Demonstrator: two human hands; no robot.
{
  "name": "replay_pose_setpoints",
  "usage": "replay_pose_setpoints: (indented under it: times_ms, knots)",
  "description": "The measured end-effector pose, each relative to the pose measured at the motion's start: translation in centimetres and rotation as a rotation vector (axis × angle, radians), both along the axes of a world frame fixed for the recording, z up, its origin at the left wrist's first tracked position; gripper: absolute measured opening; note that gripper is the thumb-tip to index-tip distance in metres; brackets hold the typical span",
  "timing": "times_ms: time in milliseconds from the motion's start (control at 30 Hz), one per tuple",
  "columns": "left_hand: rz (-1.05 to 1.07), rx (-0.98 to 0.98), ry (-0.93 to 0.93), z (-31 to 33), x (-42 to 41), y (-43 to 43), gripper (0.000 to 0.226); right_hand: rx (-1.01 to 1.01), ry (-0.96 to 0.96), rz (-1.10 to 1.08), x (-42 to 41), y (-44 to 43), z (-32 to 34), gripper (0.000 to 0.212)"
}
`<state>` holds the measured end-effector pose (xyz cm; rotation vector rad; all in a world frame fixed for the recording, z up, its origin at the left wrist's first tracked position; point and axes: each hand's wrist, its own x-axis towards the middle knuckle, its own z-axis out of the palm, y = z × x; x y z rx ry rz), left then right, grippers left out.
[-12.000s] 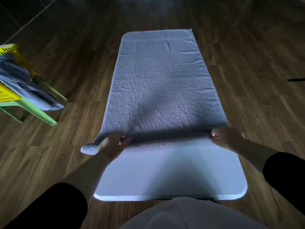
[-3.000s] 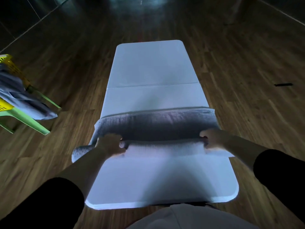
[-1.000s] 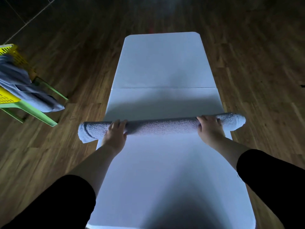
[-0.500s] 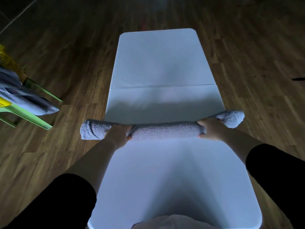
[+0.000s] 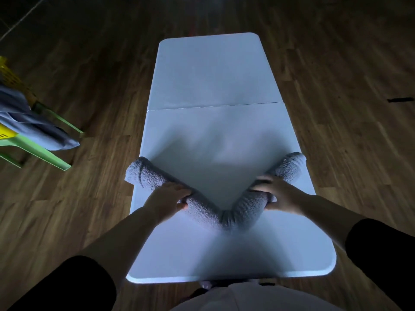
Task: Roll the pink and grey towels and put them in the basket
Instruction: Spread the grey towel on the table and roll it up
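The rolled grey towel [image 5: 226,215] lies on the white table [image 5: 213,86], bent into a V whose middle points toward me. My left hand [image 5: 166,198] grips its left half, fingers curled over the roll. My right hand [image 5: 277,195] grips its right half and is slightly blurred. Both ends of the roll stick out past my hands toward the table's side edges. At the far left, a yellow basket [image 5: 5,72] is partly in view with another towel [image 5: 33,125] draped over it; its colour reads bluish grey in this dim light.
The basket rests on a light green plastic chair or stand [image 5: 33,149] on the wooden floor, left of the table. A small dark object [image 5: 400,99] lies on the floor at the right. The room is dim.
Over the earlier frames the flat towel was rolled into a straight log across the table. Since half a second ago both hands have pushed its halves inward, bending it into a V.
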<state>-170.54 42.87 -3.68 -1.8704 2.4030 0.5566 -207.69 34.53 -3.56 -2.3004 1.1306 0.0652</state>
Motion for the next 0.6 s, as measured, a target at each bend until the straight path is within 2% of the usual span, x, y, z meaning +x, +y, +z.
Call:
replay_pose_setpoints:
  times_ms: [67,133,167,233,300,433,600]
  knots:
    - [-0.009,-0.016,0.038,0.3,-0.6,0.8,0.049,-0.095,-0.075,-0.185,-0.6,0.7,-0.1,0.076]
    - [0.084,-0.012,0.058,1.1,-0.1,1.1,0.063,-0.228,-0.015,-0.41,-0.7,0.8,0.5,0.081]
    - [0.168,-0.025,0.035,1.5,0.7,0.9,0.072,-0.24,0.03,-0.501,-0.8,0.8,0.7,0.081]
    - [0.34,-0.019,-0.095,1.9,3.2,0.7,0.077,-0.131,0.045,-0.606,-1.1,0.2,0.5,0.081]
    - [0.428,0.047,-0.179,1.6,5.7,0.6,0.077,-0.018,0.02,-0.597,-1.4,-0.6,0.1,0.08]
    - [0.452,0.151,-0.022,0.3,6.5,0.4,0.073,0.147,-0.016,-0.571,-1.0,-2.1,0.4,0.072]
    - [0.448,0.138,-0.005,0.2,2.8,1.1,0.066,0.248,-0.087,-0.528,0.5,-3.0,0.7,0.07]
